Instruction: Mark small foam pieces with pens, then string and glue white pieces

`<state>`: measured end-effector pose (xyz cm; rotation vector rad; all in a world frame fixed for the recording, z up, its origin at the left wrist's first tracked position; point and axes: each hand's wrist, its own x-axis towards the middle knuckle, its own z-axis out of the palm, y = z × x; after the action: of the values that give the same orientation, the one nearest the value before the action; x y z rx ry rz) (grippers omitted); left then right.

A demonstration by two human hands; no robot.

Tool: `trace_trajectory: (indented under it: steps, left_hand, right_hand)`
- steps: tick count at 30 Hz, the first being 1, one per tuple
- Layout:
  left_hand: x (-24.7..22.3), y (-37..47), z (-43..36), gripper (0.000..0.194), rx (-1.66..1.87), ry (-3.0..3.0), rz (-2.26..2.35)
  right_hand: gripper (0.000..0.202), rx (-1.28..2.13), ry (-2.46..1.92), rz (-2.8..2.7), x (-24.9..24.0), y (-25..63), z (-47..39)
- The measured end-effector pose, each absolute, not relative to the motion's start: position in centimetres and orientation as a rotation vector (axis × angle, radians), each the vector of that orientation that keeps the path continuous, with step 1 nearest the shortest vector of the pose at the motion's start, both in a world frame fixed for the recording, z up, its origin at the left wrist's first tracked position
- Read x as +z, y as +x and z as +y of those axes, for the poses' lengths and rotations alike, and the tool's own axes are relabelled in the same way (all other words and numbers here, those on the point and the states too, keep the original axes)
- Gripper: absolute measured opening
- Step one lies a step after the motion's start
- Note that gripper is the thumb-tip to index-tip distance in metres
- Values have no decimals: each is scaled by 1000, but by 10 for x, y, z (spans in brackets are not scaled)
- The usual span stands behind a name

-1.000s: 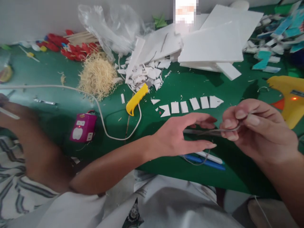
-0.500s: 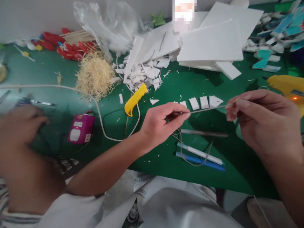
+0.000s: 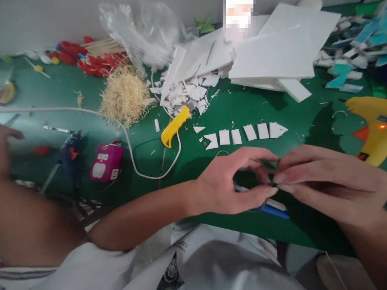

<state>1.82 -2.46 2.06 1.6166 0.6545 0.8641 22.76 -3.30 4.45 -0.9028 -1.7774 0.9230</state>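
Observation:
My left hand [image 3: 232, 181] and my right hand [image 3: 326, 181] meet at their fingertips over the green table. Between them they pinch a thin grey cord, mostly hidden by the fingers; a small loop of the cord [image 3: 223, 152] shows behind my left hand. Under the hands lie a white pen [image 3: 276, 204] and a blue pen [image 3: 275, 211], both partly covered. Just beyond is a row of small white foam pieces, from a notched piece [image 3: 212, 141] at the left to a pointed piece [image 3: 277, 130] at the right.
A yellow cutter [image 3: 175, 127] lies left of the foam scraps [image 3: 187, 94]. White foam sheets [image 3: 272, 52] are stacked behind. A yellow glue gun [image 3: 367, 125] is at right. A purple power socket [image 3: 106, 163] and white cable [image 3: 128, 147] lie left, near another person's hand [image 3: 7, 139].
Both hands have come together and nearer to me, so the cord stretched between them is no longer seen taut. The other person's hand has moved left, uncovering a dark blue glue gun.

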Motion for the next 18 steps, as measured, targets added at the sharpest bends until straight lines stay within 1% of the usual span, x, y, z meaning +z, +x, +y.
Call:
trace_trajectory:
  steps: [4,8,11,13,18]
  left_hand:
    - [22,21,-23,17,722,1178,780]
    - [25,19,-17,21,629,1012,789]
    - [26,16,-16,23,582,951,759]
    - [27,14,-17,21,579,964,778]
    - [26,8,-19,15,679,1119,828]
  right_hand:
    - [28,794,-995,-1735,44,226,-35]
    - [24,739,-1049,-1739,42,225,-36]
    - [24,730,-1036,-1757,39,224,-37]
    - [25,714,-1037,-1746,36,223,-38]
    - [20,719,-1142,-1632,31,221,-41]
